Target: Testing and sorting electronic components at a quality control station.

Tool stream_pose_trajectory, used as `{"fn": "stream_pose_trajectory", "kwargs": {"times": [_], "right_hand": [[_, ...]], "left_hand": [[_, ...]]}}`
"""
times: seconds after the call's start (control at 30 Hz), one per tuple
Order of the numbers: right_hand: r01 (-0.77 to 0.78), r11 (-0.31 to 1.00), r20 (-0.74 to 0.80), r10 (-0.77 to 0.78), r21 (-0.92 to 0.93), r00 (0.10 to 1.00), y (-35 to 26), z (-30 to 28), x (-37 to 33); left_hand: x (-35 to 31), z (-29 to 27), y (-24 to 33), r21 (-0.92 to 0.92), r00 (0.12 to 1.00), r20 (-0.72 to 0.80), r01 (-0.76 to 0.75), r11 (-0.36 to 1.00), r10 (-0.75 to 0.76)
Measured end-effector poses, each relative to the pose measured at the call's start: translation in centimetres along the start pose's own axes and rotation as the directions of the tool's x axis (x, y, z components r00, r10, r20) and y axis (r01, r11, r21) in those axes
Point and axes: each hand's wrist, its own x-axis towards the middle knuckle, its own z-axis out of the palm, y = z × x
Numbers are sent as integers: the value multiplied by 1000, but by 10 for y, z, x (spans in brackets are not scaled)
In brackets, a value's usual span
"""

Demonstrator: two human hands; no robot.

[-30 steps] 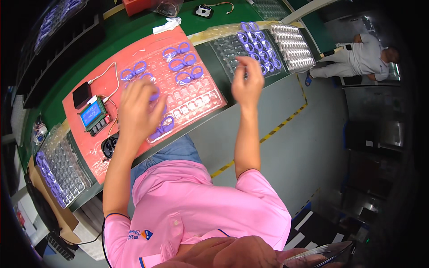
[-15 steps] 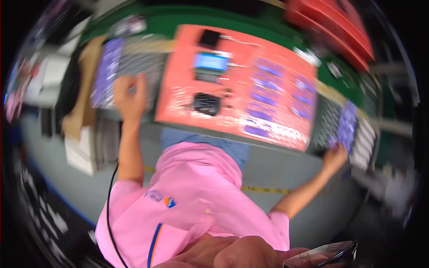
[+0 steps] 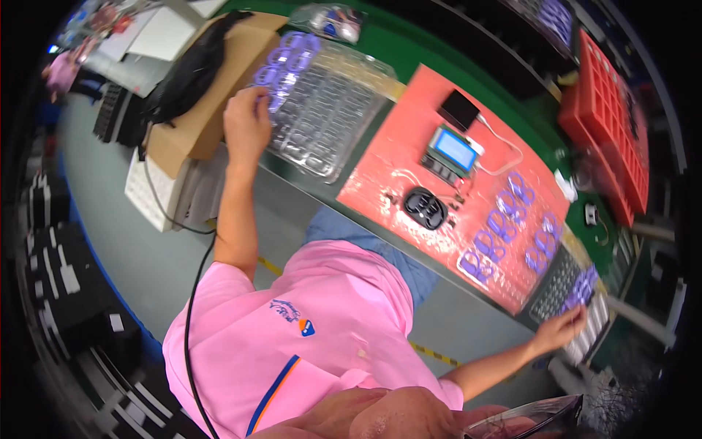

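At the bench's left, my left hand [image 3: 248,121] has its fingers curled in at the near end of a row of purple ring-shaped plastic parts [image 3: 287,62]. These lie along one side of a clear blister tray [image 3: 322,117]; whatever is between the fingertips is hidden. Far to the right, my right hand [image 3: 559,329] is closed, fingertips together, beside more purple parts [image 3: 581,287] in a second tray [image 3: 556,285]. I cannot make out what it pinches. Between the hands, a red mat [image 3: 387,146] carries several purple ring-shaped parts [image 3: 497,234] in two groups.
On the mat are a black rounded device [image 3: 425,208], a blue-lit display module [image 3: 453,150] and a black box [image 3: 459,110] with a white cable. Red bins [image 3: 603,117] stand at the back right. A cardboard box [image 3: 212,95] holding a black bag borders the left tray.
The view has turned, so the bench now slants down to the right. My left hand has shifted from over the clear tray to the purple parts. My right hand stays near the right-hand tray.
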Motion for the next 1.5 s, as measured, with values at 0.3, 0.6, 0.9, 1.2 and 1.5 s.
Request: {"fn": "stream_pose_trajectory", "kwargs": {"times": [0.3,0.6,0.9,1.2,1.5], "right_hand": [[-230,764,430,-70,603,900,-198,79,-54],[-125,834,599,-275,538,752,-275,113,-101],[-28,859,560,-307,510,770,-279,106,-106],[-54,863,581,-291,503,760,-284,110,-117],[-5,848,513,-316,530,798,-288,122,-128]], "left_hand": [[11,-12,-9,-41,999,40,34,999,-32],[-29,-14,126,-536,990,137,57,842,21],[-78,14,200,-706,865,465,231,669,192],[-95,36,212,-640,835,521,244,729,178],[-90,32,212,-692,774,481,45,721,413]]}}
